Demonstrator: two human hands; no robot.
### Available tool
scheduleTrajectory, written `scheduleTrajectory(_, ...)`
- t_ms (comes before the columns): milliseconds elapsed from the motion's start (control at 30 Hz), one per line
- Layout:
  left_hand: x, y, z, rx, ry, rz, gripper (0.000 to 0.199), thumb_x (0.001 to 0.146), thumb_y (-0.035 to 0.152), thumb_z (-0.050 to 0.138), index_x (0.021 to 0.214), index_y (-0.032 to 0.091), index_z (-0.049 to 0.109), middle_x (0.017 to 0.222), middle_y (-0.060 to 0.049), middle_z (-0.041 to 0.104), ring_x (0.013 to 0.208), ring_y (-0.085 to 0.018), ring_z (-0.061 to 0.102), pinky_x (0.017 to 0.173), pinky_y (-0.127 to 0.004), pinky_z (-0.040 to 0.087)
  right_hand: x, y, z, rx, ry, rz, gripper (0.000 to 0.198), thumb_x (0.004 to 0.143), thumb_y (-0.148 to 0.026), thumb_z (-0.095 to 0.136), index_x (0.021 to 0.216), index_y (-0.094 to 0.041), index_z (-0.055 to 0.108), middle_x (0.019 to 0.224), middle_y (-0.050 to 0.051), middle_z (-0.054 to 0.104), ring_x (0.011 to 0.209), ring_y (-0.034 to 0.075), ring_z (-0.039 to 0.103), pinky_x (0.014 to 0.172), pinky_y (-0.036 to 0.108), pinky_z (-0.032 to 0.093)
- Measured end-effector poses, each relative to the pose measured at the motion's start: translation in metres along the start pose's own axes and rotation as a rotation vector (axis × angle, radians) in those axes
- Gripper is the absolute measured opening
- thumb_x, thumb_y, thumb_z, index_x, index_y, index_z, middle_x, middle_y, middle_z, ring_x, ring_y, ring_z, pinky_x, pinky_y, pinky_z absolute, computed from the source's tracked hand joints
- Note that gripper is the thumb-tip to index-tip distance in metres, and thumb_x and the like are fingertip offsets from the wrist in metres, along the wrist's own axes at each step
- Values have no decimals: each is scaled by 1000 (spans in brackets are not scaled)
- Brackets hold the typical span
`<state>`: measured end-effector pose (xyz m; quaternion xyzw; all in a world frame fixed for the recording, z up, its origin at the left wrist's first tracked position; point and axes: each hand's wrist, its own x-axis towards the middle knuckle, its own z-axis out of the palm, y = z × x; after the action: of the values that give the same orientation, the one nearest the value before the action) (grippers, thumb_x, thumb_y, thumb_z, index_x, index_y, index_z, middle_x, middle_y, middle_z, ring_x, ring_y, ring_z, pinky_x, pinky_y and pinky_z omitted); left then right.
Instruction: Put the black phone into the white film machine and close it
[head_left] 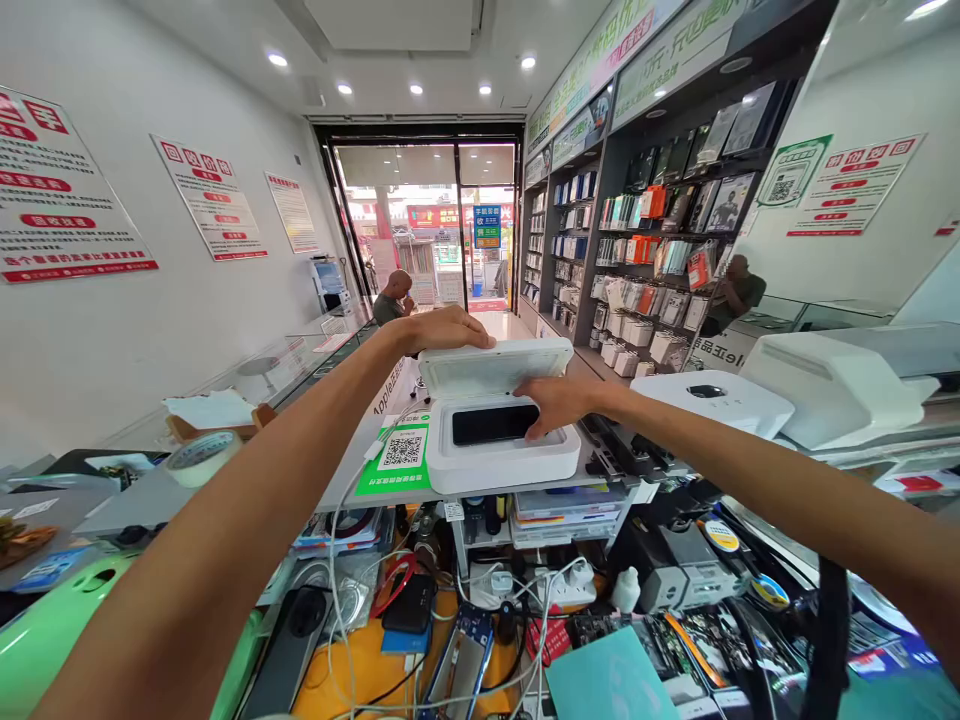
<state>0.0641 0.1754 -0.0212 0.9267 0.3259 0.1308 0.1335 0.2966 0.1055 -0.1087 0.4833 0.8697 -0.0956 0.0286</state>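
A white box with a raised, tilted lid stands on the grey shelf in front of me. Inside its shallow tray lies a black smartphone, dark screen up. My left hand rests over the top edge of the lid, fingers curled on it, holding it up. Reaching in under the lid from the right, my right hand has thumb and fingers at the phone's right end. Part of that end is hidden by the hand.
A green QR code card lies left of the box, with a white cable beside it. Below are a cluttered orange mat, cables and power strips. A white printer stands right. Someone sits beyond the counter.
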Motion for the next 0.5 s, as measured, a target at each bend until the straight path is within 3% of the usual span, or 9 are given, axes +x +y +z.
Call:
scheduleTrajectory(100,-5,5,2,7,-92,3,35,97,45,61,117,16,64,115,-8,68,100,-22,67,87,-43,58,-33,-11,-10,-6,24,13,38,96,-37,66,129,-18,62,133,11,62,116,27,63,98,51,53)
scheduleTrajectory(233,-21,16,15,44,-152,63,34,97,45,61,112,15,66,109,-6,69,95,-21,68,85,-42,58,-91,-23,-28,34,-7,19,31,85,-36,75,108,-15,75,107,11,77,96,26,72,88,41,57)
scheduleTrajectory(367,-45,29,44,129,-132,133,32,97,42,62,116,16,65,114,-7,69,98,-21,68,88,-43,58,-139,-25,-41,105,4,63,36,84,-42,70,107,-16,78,102,9,80,86,23,76,75,33,59)
scheduleTrajectory(500,-69,32,84,260,-69,188,32,97,40,62,120,17,64,121,-9,67,106,-23,66,93,-47,56,-160,-19,-36,101,76,129,35,84,-45,68,104,-18,79,102,9,80,85,24,76,72,34,59)
